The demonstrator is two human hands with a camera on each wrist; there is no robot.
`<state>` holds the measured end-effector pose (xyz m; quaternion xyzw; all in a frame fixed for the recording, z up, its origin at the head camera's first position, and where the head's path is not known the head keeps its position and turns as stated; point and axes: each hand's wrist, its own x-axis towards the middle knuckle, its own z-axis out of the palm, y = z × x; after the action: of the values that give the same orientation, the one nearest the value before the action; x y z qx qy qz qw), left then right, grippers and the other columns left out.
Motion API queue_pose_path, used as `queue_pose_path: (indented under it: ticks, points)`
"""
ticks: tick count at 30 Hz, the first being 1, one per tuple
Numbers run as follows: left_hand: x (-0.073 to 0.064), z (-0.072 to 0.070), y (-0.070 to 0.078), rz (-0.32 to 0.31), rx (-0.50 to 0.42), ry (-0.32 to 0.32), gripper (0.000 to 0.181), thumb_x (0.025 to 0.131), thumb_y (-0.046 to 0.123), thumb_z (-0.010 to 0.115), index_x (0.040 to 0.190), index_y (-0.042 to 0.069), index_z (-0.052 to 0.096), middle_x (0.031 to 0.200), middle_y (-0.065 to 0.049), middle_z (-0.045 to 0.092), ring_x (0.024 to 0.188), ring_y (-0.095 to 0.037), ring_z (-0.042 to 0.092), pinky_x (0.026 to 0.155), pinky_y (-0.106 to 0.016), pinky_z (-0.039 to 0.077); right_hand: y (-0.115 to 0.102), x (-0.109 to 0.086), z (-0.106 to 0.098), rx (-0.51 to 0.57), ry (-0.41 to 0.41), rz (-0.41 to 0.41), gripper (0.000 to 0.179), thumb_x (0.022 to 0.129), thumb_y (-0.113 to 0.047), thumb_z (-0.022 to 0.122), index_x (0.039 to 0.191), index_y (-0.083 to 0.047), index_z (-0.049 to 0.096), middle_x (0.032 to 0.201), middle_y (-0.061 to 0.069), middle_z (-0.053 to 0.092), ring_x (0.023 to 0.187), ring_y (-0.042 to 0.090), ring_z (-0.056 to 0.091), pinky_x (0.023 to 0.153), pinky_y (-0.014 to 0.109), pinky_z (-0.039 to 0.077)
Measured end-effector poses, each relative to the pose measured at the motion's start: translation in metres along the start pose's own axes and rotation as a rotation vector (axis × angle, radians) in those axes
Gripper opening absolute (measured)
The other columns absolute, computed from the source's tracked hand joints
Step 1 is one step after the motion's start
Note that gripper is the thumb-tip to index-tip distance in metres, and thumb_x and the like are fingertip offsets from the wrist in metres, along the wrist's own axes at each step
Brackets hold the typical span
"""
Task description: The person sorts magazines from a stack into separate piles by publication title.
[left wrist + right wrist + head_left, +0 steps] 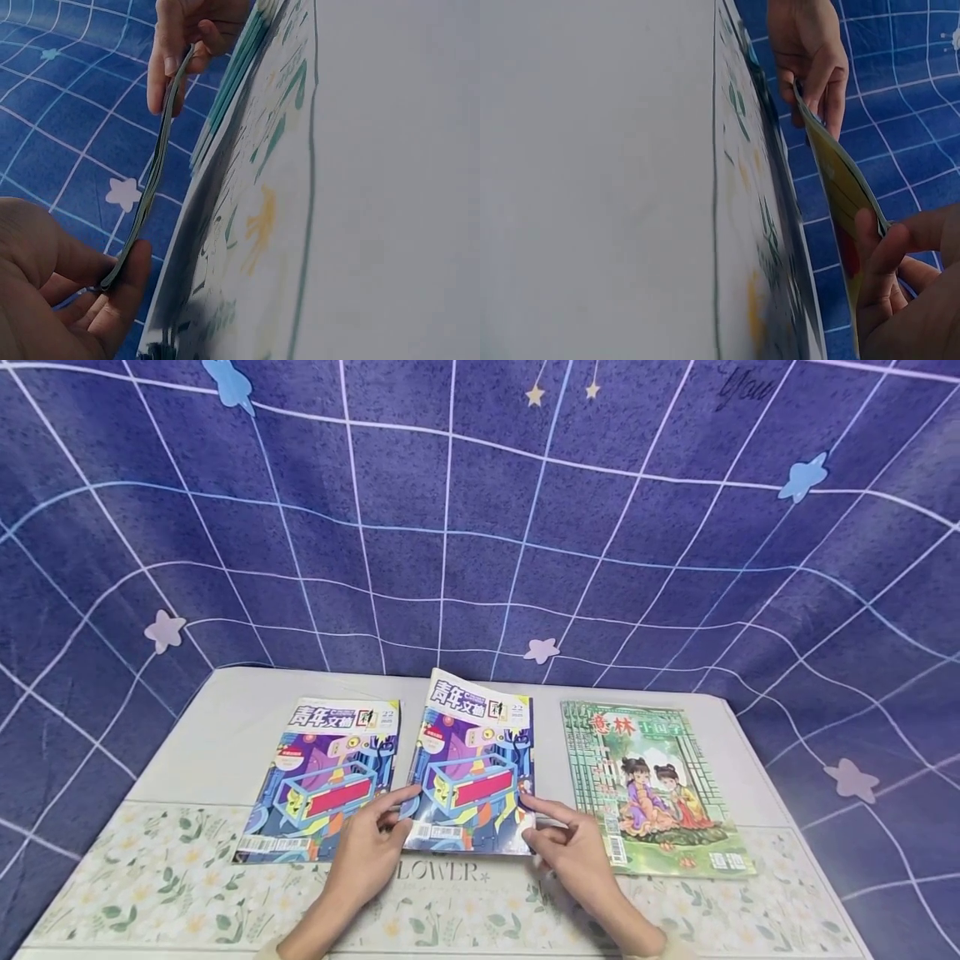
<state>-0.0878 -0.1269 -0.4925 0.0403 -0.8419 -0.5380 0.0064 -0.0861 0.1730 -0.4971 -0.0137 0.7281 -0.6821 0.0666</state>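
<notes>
Both hands hold one magazine (471,777) with a purple and blue cover, raised off the table in the middle of the head view. My left hand (371,843) pinches its left edge between thumb and fingers, and my right hand (573,852) pinches the right edge. Seen edge-on in the left wrist view, the magazine (155,161) bows slightly between the left hand (67,292) and the right hand (187,45). From the right wrist, the magazine's yellowish underside (840,180) shows. A matching magazine (322,777) lies to the left, partly behind the left hand.
To the right lies a fanned stack of green magazines (656,793) with two illustrated figures on top. A floral cloth (180,893) covers the front of the white table (225,718). Behind stands a blue gridded curtain (480,560) with star shapes.
</notes>
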Motion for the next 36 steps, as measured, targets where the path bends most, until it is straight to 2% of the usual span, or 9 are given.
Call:
queue_pose_path:
  ticks: [4,10,16,18,23,25,30,34,36]
  points:
    - [-0.001,-0.005,-0.005,0.008,0.015,0.009,0.049,0.099,-0.003,0.072,0.141,0.021,0.078,0.092,-0.005,0.072,0.051,-0.005,0.030,0.048,-0.023,0.029,-0.001,-0.001,0.005,0.022,-0.022,0.005,0.051,0.096,0.002,0.082,0.145,-0.004,0.072,0.057,0.015,0.063,0.052,0.011,0.062,0.042,0.016,0.036]
    - [-0.004,-0.011,-0.010,0.008,0.013,0.015,0.048,0.100,-0.004,0.072,0.141,0.021,0.078,0.098,-0.007,0.079,0.045,-0.003,0.027,0.045,-0.021,0.026,-0.002,-0.002,0.013,0.036,-0.011,0.025,0.051,0.093,0.003,0.083,0.143,-0.005,0.074,0.058,0.017,0.062,0.050,0.011,0.058,0.042,0.016,0.036]
    - [-0.008,-0.019,-0.009,-0.010,0.038,0.038,0.046,0.101,0.000,0.073,0.142,0.021,0.078,0.115,-0.013,0.078,0.046,-0.004,0.028,0.044,-0.022,0.030,-0.001,-0.002,0.021,0.022,-0.032,-0.003,0.050,0.095,0.002,0.082,0.143,-0.006,0.074,0.060,0.028,0.060,0.047,0.010,0.054,0.043,0.016,0.038]
    - [-0.009,-0.021,-0.009,-0.010,0.060,0.057,0.046,0.101,0.000,0.074,0.142,0.022,0.078,0.123,-0.012,0.077,0.045,-0.004,0.033,0.043,-0.022,0.032,-0.001,-0.001,0.025,0.015,-0.029,-0.001,0.050,0.095,0.001,0.082,0.143,-0.008,0.075,0.057,0.023,0.058,0.047,0.010,0.053,0.043,0.016,0.038]
    - [-0.010,-0.028,-0.012,-0.014,0.075,0.072,0.047,0.100,-0.001,0.073,0.142,0.021,0.078,0.121,-0.013,0.078,0.043,-0.004,0.037,0.044,-0.023,0.036,-0.003,-0.001,0.034,0.019,-0.020,0.018,0.050,0.095,0.001,0.083,0.142,-0.013,0.077,0.061,0.024,0.063,0.048,0.012,0.055,0.041,0.017,0.037]
    - [-0.010,-0.031,-0.014,-0.019,0.080,0.072,0.047,0.101,-0.002,0.073,0.142,0.021,0.078,0.116,-0.012,0.078,0.044,-0.005,0.036,0.045,-0.024,0.037,-0.003,-0.001,0.038,0.026,-0.028,0.010,0.050,0.095,0.001,0.083,0.142,-0.012,0.077,0.072,0.030,0.068,0.049,0.011,0.055,0.041,0.017,0.036]
    - [-0.009,-0.037,-0.021,-0.015,0.120,0.089,0.046,0.101,-0.001,0.072,0.142,0.020,0.077,0.105,-0.009,0.076,0.045,-0.005,0.034,0.045,-0.024,0.034,-0.004,0.001,0.049,0.003,-0.039,-0.037,0.050,0.095,0.003,0.081,0.143,-0.011,0.076,0.120,0.019,0.076,0.048,0.003,0.043,0.041,0.016,0.032]
    - [-0.010,-0.041,-0.026,-0.023,0.110,0.095,0.047,0.101,-0.001,0.072,0.143,0.019,0.077,0.114,-0.012,0.077,0.046,-0.005,0.034,0.046,-0.024,0.035,-0.004,0.004,0.057,-0.005,-0.038,-0.062,0.050,0.094,0.005,0.079,0.142,-0.009,0.076,0.127,0.018,0.074,0.047,0.000,0.036,0.042,0.015,0.030]
    - [-0.010,-0.043,-0.028,-0.025,0.109,0.100,0.047,0.101,-0.002,0.072,0.144,0.018,0.076,0.123,-0.015,0.077,0.050,-0.005,0.041,0.047,-0.024,0.037,-0.004,0.005,0.060,-0.006,-0.034,-0.068,0.050,0.093,0.006,0.079,0.141,-0.009,0.077,0.127,0.018,0.075,0.048,0.000,0.037,0.043,0.015,0.031]
